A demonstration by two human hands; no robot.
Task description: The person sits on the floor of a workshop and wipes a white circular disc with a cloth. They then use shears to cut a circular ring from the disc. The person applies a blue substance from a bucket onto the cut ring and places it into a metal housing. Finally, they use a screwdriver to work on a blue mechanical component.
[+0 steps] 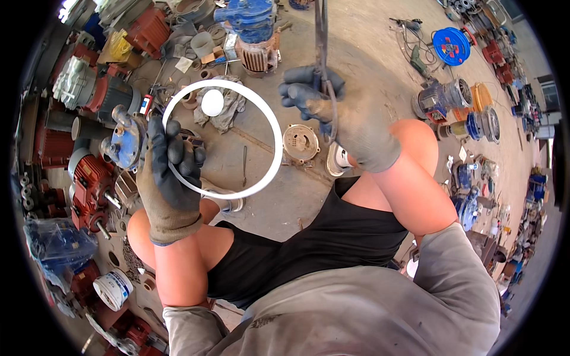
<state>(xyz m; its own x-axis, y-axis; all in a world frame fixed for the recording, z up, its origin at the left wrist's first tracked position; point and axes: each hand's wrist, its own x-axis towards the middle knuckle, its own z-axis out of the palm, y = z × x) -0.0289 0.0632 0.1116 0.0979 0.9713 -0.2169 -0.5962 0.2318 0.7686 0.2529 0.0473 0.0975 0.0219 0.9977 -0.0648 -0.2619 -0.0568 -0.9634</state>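
Observation:
My left hand point(169, 157), in a dark-coated work glove, is closed with its fingers curled round the edge of a large thin white ring point(280, 139). Just left of that hand is a blue round metal flange part point(126, 145); whether the hand touches it I cannot tell. My right hand point(314, 95), gloved too, is raised and wrapped round a long dark metal tool point(321, 41) with two slim bars, whose top runs out of view. Beyond the ring's opening, a white round piece point(212, 102) appears over a grey rag point(228, 118).
A round metal cover point(301, 143) lies on the floor between my feet, with a thin rod point(244, 166) left of it. A blue and rusty motor point(255, 41) stands ahead. Red motors point(92, 184) and a white bucket point(113, 289) line the left; a blue cable reel point(451, 46) is far right.

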